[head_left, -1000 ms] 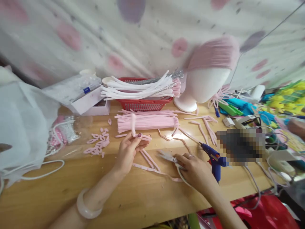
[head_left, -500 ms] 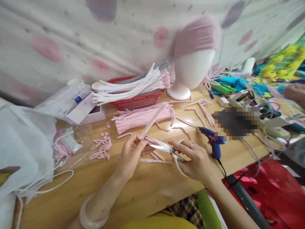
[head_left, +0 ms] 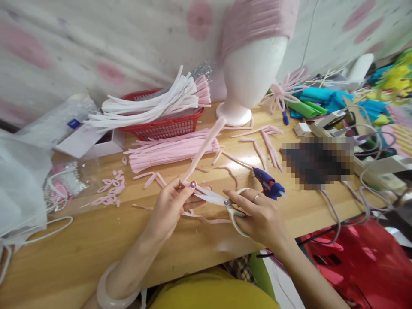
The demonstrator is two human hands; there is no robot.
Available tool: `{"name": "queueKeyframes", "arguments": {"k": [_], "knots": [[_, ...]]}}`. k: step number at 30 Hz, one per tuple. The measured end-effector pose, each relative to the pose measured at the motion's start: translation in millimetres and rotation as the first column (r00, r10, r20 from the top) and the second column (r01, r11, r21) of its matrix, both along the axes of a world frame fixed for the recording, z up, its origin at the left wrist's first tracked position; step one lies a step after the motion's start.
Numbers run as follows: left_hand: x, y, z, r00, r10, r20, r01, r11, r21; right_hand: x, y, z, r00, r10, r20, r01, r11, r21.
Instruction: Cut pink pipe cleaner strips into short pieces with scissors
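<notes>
My left hand (head_left: 169, 205) pinches the lower end of a long pink pipe cleaner (head_left: 206, 146) that slants up and to the right above the wooden table (head_left: 80, 240). My right hand (head_left: 259, 216) grips white-handled scissors (head_left: 222, 201), whose blades point left and reach the pipe cleaner just by my left fingertips. A pile of pink pipe cleaners (head_left: 170, 150) lies on the table behind my hands. Small cut pink loops (head_left: 111, 193) are scattered to the left. A blue glue gun (head_left: 267, 184) lies just beyond my right hand.
A red basket (head_left: 164, 124) holds white and pink pipe cleaners at the back. A white foam head (head_left: 249, 73) wears a pink cap. Cables, a power strip (head_left: 376, 165) and coloured paper crowd the right. A white box (head_left: 93, 143) and plastic bags sit at the left.
My right hand picked the scissors up off the table and brought them to the pipe cleaner. My left hand raised one pipe cleaner, now slanting up. The view shifted down and right.
</notes>
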State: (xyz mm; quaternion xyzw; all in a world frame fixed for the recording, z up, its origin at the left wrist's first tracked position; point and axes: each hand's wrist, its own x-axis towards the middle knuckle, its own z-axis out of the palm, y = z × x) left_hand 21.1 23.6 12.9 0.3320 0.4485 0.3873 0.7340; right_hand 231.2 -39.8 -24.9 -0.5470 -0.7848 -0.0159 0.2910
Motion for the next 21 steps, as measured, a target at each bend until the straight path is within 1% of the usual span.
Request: {"name": "queueKeyframes", "arguments": {"k": [2, 4, 7, 9, 11, 13, 15, 17, 21], "knots": [[8, -2, 1.0, 1.000, 0.014, -0.003, -0.014, 1.000, -0.007, 7, -1, 1.4, 0.998, 0.024, -0.054, -0.024, 1.000, 0.005], [13, -4, 0.3, 0.999, 0.047, -0.003, -0.047, 0.999, -0.003, 12, -5, 4.6, 0.990, 0.021, -0.139, -0.022, 1.000, -0.007], [15, -8, -1.8, 0.993, 0.120, 0.006, -0.120, 0.993, 0.008, 13, -12, 9.6, 0.946, -0.024, -0.324, -0.010, 0.995, -0.102], [13, -12, -2.4, 0.982, 0.187, 0.018, -0.187, 0.982, 0.002, 10, -19, 11.0, 0.894, -0.079, -0.442, -0.009, 0.981, -0.194], [10, -17, -1.9, 0.969, 0.246, 0.030, -0.247, 0.969, 0.000, 5, -25, 10.2, 0.836, -0.151, -0.528, -0.018, 0.953, -0.302], [6, -22, -0.7, 0.958, 0.285, 0.036, -0.286, 0.958, 0.019, -1, -31, 8.0, 0.774, -0.218, -0.594, -0.067, 0.905, -0.420], [2, -27, 0.6, 0.951, 0.306, 0.040, -0.307, 0.950, 0.046, -8, -35, 5.9, 0.711, -0.265, -0.651, -0.150, 0.848, -0.509], [-2, -31, 1.4, 0.949, 0.311, 0.050, -0.314, 0.946, 0.076, -15, -37, 5.4, 0.648, -0.298, -0.700, -0.204, 0.818, -0.537], [-8, -40, 1.2, 0.947, 0.315, 0.063, -0.321, 0.939, 0.125, -27, -40, 10.5, 0.537, -0.313, -0.783, -0.301, 0.796, -0.525]]}}
